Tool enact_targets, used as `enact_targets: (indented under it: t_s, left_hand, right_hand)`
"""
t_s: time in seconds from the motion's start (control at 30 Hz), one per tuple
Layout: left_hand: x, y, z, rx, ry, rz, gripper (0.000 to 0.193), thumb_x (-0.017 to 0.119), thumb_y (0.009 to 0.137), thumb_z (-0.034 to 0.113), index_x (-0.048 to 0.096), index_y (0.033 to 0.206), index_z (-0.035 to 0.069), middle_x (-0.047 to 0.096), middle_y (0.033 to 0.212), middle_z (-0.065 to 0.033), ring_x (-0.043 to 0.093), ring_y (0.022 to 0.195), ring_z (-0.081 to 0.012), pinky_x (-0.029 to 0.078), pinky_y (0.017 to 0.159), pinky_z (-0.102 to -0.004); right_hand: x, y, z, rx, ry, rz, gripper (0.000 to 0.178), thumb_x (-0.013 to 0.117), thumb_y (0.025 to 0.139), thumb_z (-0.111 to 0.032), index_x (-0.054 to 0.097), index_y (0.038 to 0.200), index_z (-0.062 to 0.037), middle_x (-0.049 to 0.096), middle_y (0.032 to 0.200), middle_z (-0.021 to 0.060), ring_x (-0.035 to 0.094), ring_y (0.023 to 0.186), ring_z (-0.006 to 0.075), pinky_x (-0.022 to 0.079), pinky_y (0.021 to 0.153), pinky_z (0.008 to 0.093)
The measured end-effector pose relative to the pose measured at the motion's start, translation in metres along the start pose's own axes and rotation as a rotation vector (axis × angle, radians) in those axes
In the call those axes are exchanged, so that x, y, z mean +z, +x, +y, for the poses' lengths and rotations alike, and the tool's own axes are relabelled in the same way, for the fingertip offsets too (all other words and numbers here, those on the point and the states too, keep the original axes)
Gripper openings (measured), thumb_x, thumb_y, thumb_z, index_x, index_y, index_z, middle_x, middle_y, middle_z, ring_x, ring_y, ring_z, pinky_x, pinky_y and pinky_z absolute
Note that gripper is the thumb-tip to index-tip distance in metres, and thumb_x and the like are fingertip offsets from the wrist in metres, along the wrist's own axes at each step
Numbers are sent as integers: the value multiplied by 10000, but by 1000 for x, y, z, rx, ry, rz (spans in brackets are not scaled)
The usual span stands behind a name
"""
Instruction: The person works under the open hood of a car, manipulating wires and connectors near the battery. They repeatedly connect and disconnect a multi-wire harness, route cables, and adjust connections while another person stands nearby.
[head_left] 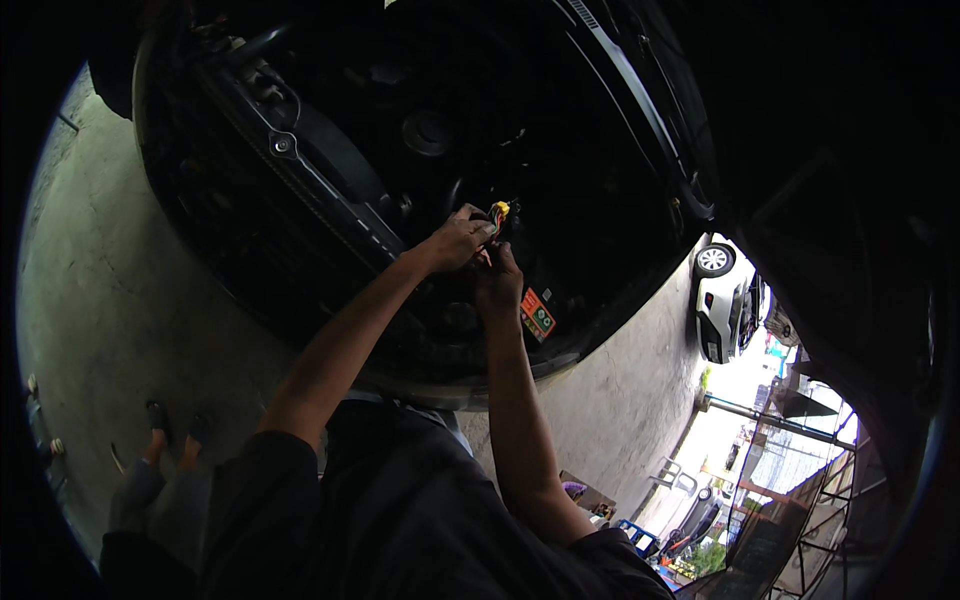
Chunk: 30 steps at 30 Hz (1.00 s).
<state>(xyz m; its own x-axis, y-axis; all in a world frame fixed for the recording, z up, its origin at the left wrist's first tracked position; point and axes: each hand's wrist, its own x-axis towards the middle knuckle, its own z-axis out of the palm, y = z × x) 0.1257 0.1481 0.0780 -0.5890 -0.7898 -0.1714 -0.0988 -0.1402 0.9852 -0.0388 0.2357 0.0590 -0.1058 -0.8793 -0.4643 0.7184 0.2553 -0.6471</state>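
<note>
I lean over a dark car engine bay (330, 180) under a raised hood. My left hand (455, 240) is closed around a small yellow connector (499, 210) with thin wires at its tip. My right hand (497, 278) sits just below and to the right of it, fingers curled up toward the same wires. The two hands touch each other. Deep shadow hides what the wires lead to.
A red and green label (537, 313) is stuck on a part just right of my right hand. My feet (175, 425) stand on a concrete floor (110, 300). A white car (722, 300) is parked outside at the right, near a metal scaffold (800, 500).
</note>
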Motion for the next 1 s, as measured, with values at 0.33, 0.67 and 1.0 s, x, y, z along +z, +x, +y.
enact_targets:
  t_s: [0.33, 0.67, 1.0]
  left_hand:
    - [-21, 3, 17, 95, 428, 32, 323, 784, 908, 166, 767, 1170, -22, 673, 1313, -150, 641, 1239, -310, 519, 1083, -411]
    - [2, -4, -4, 20, 188, 143, 332, 630, 1018, 121, 686, 1316, -16, 603, 1427, -152, 644, 1261, -313, 547, 1072, -413]
    - [8, -17, -3, 15, 115, 250, 335, 583, 1042, 118, 672, 1335, -16, 616, 1397, -186, 658, 1234, -328, 544, 1066, -402]
  right_hand:
    - [28, -14, -3, -41, -273, 37, 410, 413, 1146, -383, 646, 1254, -63, 677, 1075, 71, 653, 846, 143, 543, 737, 290]
    - [47, -18, 19, -89, -204, 93, 319, 390, 1157, -340, 604, 1271, -133, 640, 1235, -1, 607, 1179, 140, 508, 939, 359]
    - [29, -7, 19, -101, -237, -26, 286, 415, 1155, -300, 595, 1219, -86, 649, 1156, 23, 637, 1063, 147, 516, 935, 338]
